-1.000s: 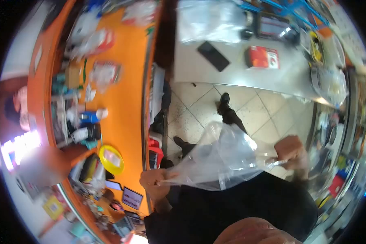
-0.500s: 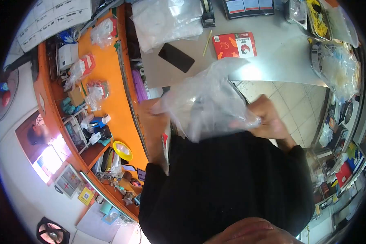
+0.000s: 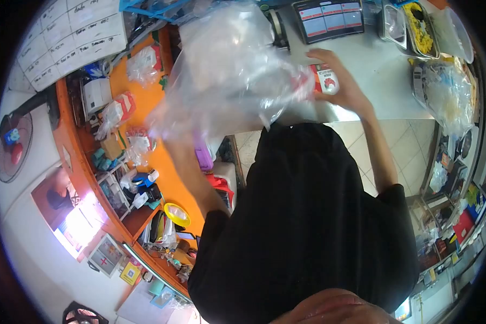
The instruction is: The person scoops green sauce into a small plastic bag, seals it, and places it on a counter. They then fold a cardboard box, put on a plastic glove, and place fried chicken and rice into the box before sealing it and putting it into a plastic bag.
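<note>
A clear plastic bag [image 3: 221,92] stretches, partly blurred, in front of me above the metal counter's left part. My left hand [image 3: 173,135] is at the bag's lower left side; the plastic and motion blur hide its fingers. At the right, my right hand [image 3: 337,81] has thumb and fingers spread around a red and white packet [image 3: 325,80] on the counter. Whether the fingers touch the packet is unclear. The bag's right end covers part of the packet.
A tablet [image 3: 329,19] stands at the counter's [image 3: 386,81] back, with a tray of yellow food [image 3: 420,29] to its right. Bagged red packets [image 3: 144,65] lie on the orange shelf [image 3: 170,183] at left. A filled plastic bag [image 3: 445,92] sits at the counter's right end.
My right hand has let go of the bag, moved up to the red packet and spread its fingers. The bag and my left hand have moved up and left.
</note>
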`<control>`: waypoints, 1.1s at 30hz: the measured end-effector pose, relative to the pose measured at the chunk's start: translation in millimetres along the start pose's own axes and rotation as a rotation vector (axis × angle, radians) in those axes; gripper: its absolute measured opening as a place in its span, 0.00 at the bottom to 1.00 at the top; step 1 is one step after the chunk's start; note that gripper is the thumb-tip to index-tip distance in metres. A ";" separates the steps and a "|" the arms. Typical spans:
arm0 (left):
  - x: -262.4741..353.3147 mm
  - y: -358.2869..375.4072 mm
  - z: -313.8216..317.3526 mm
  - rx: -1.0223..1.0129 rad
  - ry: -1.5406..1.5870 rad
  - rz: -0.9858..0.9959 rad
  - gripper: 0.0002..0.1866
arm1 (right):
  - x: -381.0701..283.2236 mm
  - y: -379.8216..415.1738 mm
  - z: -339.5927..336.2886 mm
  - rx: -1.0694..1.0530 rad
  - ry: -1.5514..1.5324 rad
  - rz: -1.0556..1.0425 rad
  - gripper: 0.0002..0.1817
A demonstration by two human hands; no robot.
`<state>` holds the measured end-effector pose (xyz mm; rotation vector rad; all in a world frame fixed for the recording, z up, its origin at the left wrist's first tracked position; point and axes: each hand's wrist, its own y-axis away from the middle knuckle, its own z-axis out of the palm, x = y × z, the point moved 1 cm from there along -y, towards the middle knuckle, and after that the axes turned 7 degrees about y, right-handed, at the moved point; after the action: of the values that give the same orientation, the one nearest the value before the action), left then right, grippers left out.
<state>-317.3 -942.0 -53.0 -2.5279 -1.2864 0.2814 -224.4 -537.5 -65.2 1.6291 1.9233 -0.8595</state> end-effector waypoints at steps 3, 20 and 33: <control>8.8 -46.2 42.8 0.134 1.327 -0.647 0.08 | 65.1 -0.1 82.7 -0.228 0.519 -0.074 0.59; 90.2 -120.7 61.7 -0.514 1.188 0.115 0.22 | -11.9 -57.8 101.2 -0.262 -0.507 0.139 0.44; 155.0 -59.9 50.3 0.174 1.075 -0.429 0.09 | 70.6 -65.7 103.4 0.839 -0.300 0.450 0.19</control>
<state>-287.5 -774.3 -86.2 -1.6866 -1.1631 -0.8859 -305.9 -570.0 -176.0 2.0927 0.9474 -1.7127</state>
